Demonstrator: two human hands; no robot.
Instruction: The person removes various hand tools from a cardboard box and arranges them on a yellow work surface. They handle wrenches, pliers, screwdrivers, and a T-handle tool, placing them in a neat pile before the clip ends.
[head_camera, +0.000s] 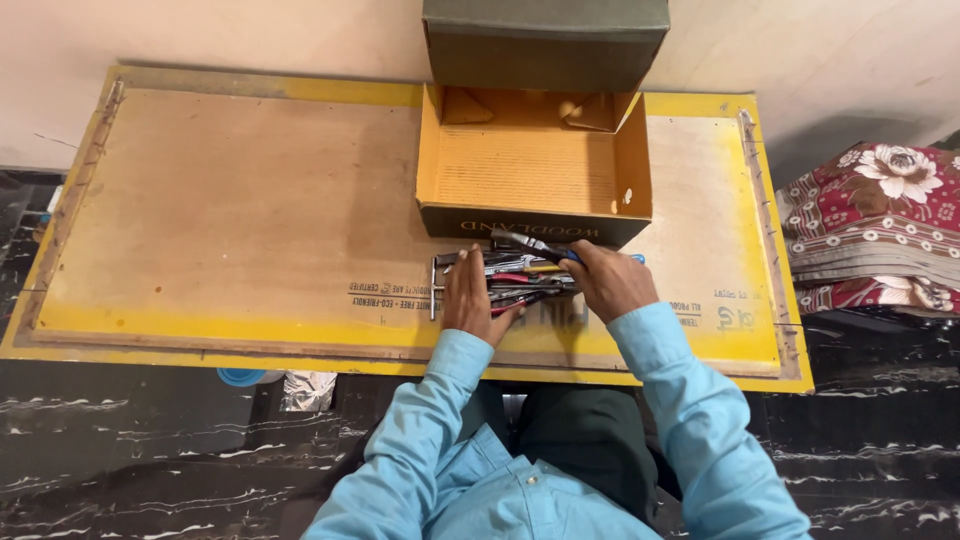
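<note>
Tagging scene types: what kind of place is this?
Probably a room in a home, used as a makeshift work spot. A plywood board serves as the table, a floral bedspread lies folded at the right, and an open cardboard box sits behind a pile of hand tools.

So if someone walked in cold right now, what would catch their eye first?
Probably the open yellow box at the back of the board, empty, with its dark lid propped behind it. Next, the pile of hand tools just in front of it, with the left hand resting on the pile and the right hand lifting a blue-handled tool from it.
</note>
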